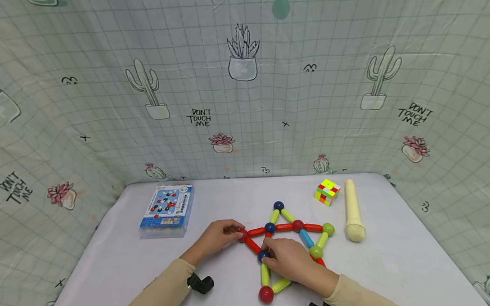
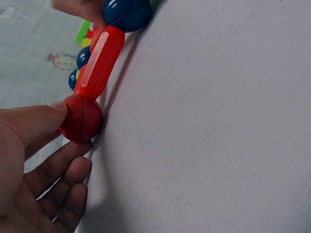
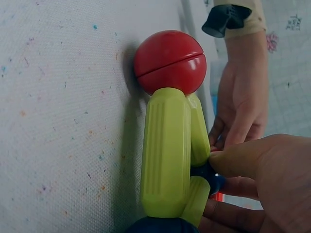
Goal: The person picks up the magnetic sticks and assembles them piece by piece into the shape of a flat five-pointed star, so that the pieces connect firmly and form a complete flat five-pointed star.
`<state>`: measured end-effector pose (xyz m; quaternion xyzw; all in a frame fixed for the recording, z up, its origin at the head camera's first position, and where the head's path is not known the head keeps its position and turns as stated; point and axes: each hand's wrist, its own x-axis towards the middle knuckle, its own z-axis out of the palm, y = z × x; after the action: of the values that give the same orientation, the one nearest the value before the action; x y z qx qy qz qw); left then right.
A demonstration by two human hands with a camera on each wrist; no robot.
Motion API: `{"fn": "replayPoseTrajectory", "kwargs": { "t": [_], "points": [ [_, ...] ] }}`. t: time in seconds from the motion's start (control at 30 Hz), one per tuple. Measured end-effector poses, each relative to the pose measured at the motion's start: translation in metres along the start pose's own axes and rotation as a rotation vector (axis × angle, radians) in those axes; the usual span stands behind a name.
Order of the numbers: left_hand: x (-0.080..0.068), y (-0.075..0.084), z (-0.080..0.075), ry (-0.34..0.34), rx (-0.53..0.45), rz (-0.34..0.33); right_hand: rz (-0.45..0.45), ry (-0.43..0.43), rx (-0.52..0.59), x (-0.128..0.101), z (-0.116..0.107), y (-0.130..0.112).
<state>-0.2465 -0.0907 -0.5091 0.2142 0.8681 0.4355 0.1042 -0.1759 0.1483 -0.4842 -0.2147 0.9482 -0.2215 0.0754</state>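
Observation:
A flat star-like frame of magnetic sticks and balls lies on the white table (image 1: 229, 284). At its left tip my left hand (image 1: 215, 237) pinches a red ball (image 2: 81, 119) between thumb and fingers. A red stick (image 2: 101, 63) runs from that ball to a blue ball (image 1: 263, 257), which my right hand (image 1: 291, 259) pinches. Two yellow-green sticks (image 3: 166, 155) meet at a larger-looking red ball (image 3: 170, 63) at the near tip. My right hand hides part of the frame's middle.
A boxed set with a blue cover (image 1: 167, 209) lies at the back left. At the back right are a puzzle cube (image 1: 327, 192) and a pale yellow stick with a rounded end (image 1: 353, 212). A patterned cloth (image 1: 283, 88) hangs behind the table.

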Motion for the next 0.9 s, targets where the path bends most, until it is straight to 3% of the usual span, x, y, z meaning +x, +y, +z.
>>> {"fn": "replayPoseTrajectory", "kwargs": {
  "t": [0.63, 0.77, 0.9],
  "points": [
    [-0.002, 0.001, 0.006, 0.046, 0.034, -0.009, 0.005, -0.015, 0.062, 0.001, 0.000, 0.006],
    [-0.005, 0.000, 0.005, 0.084, 0.072, -0.027, 0.010, -0.018, 0.116, -0.002, -0.003, 0.009],
    [-0.007, -0.006, -0.003, 0.158, 0.095, -0.072, 0.016, 0.034, 0.145, -0.008, -0.009, 0.015]
  ]
}}
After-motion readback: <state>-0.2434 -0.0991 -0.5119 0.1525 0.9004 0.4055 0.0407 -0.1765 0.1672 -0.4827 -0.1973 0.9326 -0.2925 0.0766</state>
